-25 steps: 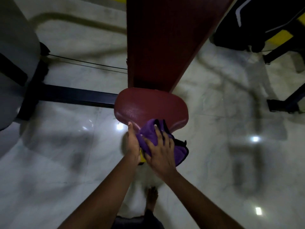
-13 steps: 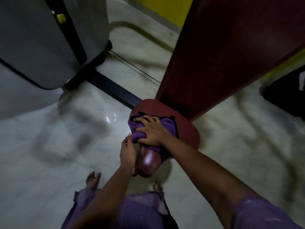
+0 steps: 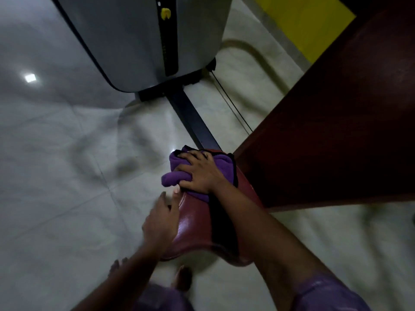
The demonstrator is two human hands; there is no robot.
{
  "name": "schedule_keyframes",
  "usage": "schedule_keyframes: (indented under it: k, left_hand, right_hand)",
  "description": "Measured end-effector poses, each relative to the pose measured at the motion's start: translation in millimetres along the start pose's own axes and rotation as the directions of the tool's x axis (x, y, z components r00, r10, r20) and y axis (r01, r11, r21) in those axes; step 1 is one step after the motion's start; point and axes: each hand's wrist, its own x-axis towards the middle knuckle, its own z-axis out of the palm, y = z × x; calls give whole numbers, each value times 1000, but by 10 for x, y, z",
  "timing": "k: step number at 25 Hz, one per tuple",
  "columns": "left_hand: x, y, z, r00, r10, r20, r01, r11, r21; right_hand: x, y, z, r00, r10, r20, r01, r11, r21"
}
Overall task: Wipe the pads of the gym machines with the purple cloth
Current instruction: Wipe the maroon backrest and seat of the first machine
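View from above, looking down at a person's two bare arms over a glossy dark red seat pad (image 3: 195, 223) of a gym machine. The purple cloth (image 3: 171, 178), bunched and edged in black, lies on the far end of the seat pad, close to where a long dark red back pad (image 3: 336, 131) rises at the right. The right hand (image 3: 199, 173) sits on top of the cloth, fingers curled round a fold of it and pressing it to the pad. The left hand (image 3: 160, 223), slightly blurred, rests at the seat pad's left edge with fingers nearly straight, just short of the cloth and not touching it. Beyond the pad a black frame bar (image 3: 190, 120) runs across the pale tiled floor (image 3: 67, 176) to a grey machine housing (image 3: 134, 41). A thin cable (image 3: 231, 108) runs beside the bar. Bare feet (image 3: 184, 279) show beneath the pad's near edge.
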Motion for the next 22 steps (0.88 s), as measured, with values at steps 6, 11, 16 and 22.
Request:
schedule_keyframes:
  k: [6,11,16,22]
  left_hand:
    - [17,4,32,998,31,-49,-26,995,99]
    - [3,4,66,996,50,-76,-39,990,137]
    - [14,1,79,997,55,-50,-47,988,149]
    - [-27,-54,-21,985,174,4,-173,982,-81]
  right_hand:
    - [97,385,-8,951,284,-123,-268,954,135]
    - [-403,604,143,700,706,-104,-633,682,365]
    - [-804,-184,282,524,831,-185,-743,552,377]
    - [-857,-705,-49,678,735,-8,-671,624,401]
